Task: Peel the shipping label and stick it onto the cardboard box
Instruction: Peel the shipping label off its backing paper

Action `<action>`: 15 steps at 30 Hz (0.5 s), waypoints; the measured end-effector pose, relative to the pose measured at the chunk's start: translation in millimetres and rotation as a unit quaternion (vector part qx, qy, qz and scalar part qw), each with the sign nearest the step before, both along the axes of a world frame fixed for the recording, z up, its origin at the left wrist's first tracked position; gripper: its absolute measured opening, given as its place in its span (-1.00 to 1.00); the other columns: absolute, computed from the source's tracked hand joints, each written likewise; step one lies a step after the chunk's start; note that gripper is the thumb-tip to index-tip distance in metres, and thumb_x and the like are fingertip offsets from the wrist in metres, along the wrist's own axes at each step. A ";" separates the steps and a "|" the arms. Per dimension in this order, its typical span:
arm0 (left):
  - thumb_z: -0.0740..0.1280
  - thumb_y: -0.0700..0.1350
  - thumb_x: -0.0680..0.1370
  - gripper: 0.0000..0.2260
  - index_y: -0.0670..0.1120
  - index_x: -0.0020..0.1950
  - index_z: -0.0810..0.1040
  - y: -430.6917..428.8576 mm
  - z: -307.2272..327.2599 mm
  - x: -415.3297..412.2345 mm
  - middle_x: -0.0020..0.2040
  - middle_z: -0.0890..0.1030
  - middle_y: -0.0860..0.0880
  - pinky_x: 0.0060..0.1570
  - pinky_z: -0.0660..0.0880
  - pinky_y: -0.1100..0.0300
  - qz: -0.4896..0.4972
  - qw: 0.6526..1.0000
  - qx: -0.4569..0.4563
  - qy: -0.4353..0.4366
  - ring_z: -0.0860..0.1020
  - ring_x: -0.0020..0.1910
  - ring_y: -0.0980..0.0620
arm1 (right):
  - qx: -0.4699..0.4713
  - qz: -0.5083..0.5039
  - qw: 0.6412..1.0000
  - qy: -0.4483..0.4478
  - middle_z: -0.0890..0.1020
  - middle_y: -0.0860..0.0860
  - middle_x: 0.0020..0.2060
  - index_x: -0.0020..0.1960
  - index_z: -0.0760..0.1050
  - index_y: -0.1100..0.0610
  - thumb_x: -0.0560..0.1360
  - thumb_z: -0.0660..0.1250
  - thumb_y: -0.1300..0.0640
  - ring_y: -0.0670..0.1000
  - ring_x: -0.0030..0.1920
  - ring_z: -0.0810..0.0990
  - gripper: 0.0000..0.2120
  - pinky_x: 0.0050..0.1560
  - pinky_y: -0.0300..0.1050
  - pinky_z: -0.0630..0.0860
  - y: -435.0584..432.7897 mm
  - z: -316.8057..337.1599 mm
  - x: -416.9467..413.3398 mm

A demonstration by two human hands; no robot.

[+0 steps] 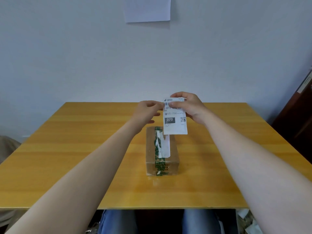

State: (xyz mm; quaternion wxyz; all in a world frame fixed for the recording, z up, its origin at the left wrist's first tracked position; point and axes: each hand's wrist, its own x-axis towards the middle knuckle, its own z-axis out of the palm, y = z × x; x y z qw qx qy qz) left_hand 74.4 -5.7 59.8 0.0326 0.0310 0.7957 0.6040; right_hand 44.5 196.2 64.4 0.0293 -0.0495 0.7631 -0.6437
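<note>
Pinching the shipping label [175, 123] at its top, the right hand [189, 107] covers some print; the left hand [146, 112] pinches its corner.

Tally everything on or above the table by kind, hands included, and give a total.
2 hands: left hand, right hand
1 shipping label
1 cardboard box
Total: 4
</note>
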 end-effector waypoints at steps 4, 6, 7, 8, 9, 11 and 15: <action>0.44 -0.02 0.61 -0.89 -0.02 0.02 0.71 -1.7 4.1 -0.5 -0.05 0.78 0.02 0.00 0.65 0.03 0.005 1.000 -0.004 0.030 0.74 -0.03 0.05 | 0.015 0.010 1.000 0.004 0.77 0.13 0.03 0.16 0.63 0.07 0.49 0.57 0.24 0.14 -0.02 0.77 -0.72 -0.10 0.00 0.70 -5.4 -1.1 3.2; 0.44 -0.07 0.61 -0.92 -0.03 -0.03 0.70 -3.0 3.7 -1.0 -0.10 0.77 0.01 -0.08 0.63 0.06 0.027 0.999 0.004 0.043 0.74 -0.12 0.06 | 0.044 -0.007 0.998 0.035 0.72 0.10 0.11 0.23 0.60 0.05 0.48 0.59 0.20 0.10 0.03 0.74 -0.64 -0.07 0.00 0.68 -9.2 -2.2 4.4; 0.44 -0.08 0.61 -0.92 -0.03 -0.06 0.70 -3.6 3.1 -1.5 -0.11 0.77 0.00 -0.12 0.60 0.08 0.039 0.998 0.008 0.050 0.72 -0.15 0.06 | 0.065 -0.032 0.995 0.063 0.67 0.06 0.13 0.25 0.57 0.03 0.46 0.60 0.16 0.05 0.03 0.70 -0.60 -0.08 -0.07 0.65 -11.6 -3.1 4.3; 0.44 -0.09 0.61 -0.91 -0.03 -0.08 0.69 -4.2 2.4 -1.9 -0.11 0.76 -0.01 -0.17 0.57 0.12 0.050 0.997 0.010 0.060 0.71 -0.19 0.06 | 0.083 -0.065 0.990 0.094 0.61 0.03 0.12 0.25 0.56 0.01 0.45 0.61 0.12 -0.02 0.01 0.64 -0.58 -0.08 -0.14 0.58 -13.8 -3.5 4.3; 0.44 -0.10 0.60 -0.91 -0.03 -0.10 0.69 -4.3 1.3 -2.0 -0.12 0.75 -0.01 -0.21 0.56 0.18 0.060 0.996 0.011 0.071 0.69 -0.21 0.07 | 0.094 -0.101 0.983 0.122 0.56 -0.01 0.08 0.22 0.56 0.01 0.44 0.62 0.09 -0.09 -0.03 0.57 -0.59 -0.08 -0.20 0.50 -16.1 -3.4 4.5; 0.45 -0.10 0.58 -0.90 -0.01 -0.14 0.69 -4.0 -1.7 -3.1 -0.16 0.74 0.02 -0.23 0.51 0.22 0.079 0.993 0.010 0.089 0.66 -0.23 0.07 | 0.092 -0.144 0.972 0.159 0.49 -0.04 -0.10 0.09 0.58 0.02 0.44 0.60 0.09 -0.14 -0.18 0.46 -0.70 -0.16 -0.26 0.41 -20.0 -1.5 5.3; 0.46 -0.10 0.55 -0.90 0.02 -0.17 0.69 -3.0 -4.9 -4.4 -0.20 0.73 0.05 -0.25 0.49 0.18 0.108 0.988 0.003 0.109 0.65 -0.25 0.07 | 0.079 -0.100 0.981 0.145 0.56 -0.03 -0.35 -0.13 0.63 0.05 0.49 0.55 0.13 -0.18 -0.52 0.40 -0.90 -0.48 -0.24 0.33 -30.4 3.4 9.5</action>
